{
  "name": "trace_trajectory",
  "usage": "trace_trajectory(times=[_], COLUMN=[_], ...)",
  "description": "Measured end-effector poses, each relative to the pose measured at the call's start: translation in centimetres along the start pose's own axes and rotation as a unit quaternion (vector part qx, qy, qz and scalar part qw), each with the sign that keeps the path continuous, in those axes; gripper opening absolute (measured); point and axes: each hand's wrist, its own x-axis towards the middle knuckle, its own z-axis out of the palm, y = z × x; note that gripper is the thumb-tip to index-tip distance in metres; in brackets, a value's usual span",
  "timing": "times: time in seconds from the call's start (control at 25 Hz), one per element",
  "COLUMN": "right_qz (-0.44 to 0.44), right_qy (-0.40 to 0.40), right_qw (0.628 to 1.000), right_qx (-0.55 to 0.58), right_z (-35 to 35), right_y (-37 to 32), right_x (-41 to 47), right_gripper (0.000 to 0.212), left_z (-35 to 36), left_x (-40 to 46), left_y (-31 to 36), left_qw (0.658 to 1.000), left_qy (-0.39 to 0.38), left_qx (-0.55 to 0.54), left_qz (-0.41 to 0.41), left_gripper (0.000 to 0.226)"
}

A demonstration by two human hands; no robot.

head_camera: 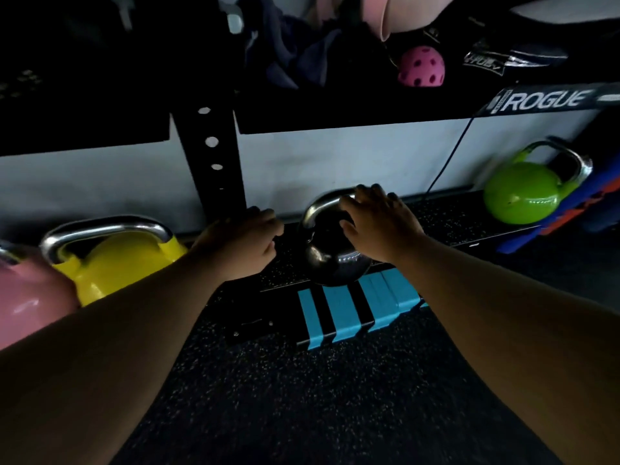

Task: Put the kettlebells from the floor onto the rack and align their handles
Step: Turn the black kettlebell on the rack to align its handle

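Right hand (379, 223) grips round glossy black kettlebell (335, 263).

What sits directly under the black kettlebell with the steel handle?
The black kettlebell rests on the speckled black rubber shelf. Blue-striped blocks lie below its front edge. The contact patch is hidden.

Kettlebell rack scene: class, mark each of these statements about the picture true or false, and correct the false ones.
1. The right hand rests on the black kettlebell's handle. True.
2. The green kettlebell sits left of the yellow kettlebell. False: it sits far to the right, tilted.
3. The left hand holds the pink kettlebell. False: it is beside the rack upright, holding no kettlebell.
4. A pink perforated ball lies on the upper shelf. True.
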Motion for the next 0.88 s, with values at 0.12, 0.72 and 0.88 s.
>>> trace_trajectory(times=[0.12,0.72,0.88], right_qz=[0.020,0.053,0.017], right_qy=[0.012,-0.054,-0.053], right_qw=[1.000,0.945,0.933], right_qx=[-0.006,0.317,0.356], right_z=[2.0,9.5,9.9], right_y=[3.1,10.1,10.9], right_x=[2.5,7.3,7.0], right_gripper=[0.041,0.047,0.051], left_z=[1.2,7.0,7.1], left_x=[5.9,15.2,14.4], left_y=[1.6,5.6,6.7], left_qw=[1.000,0.920,0.914], left_qy=[0.015,0.090,0.096], left_qx=[0.005,-0.337,-0.337], left_qz=[0.005,-0.179,-0.205], left_gripper=[0.031,0.041,0.037])
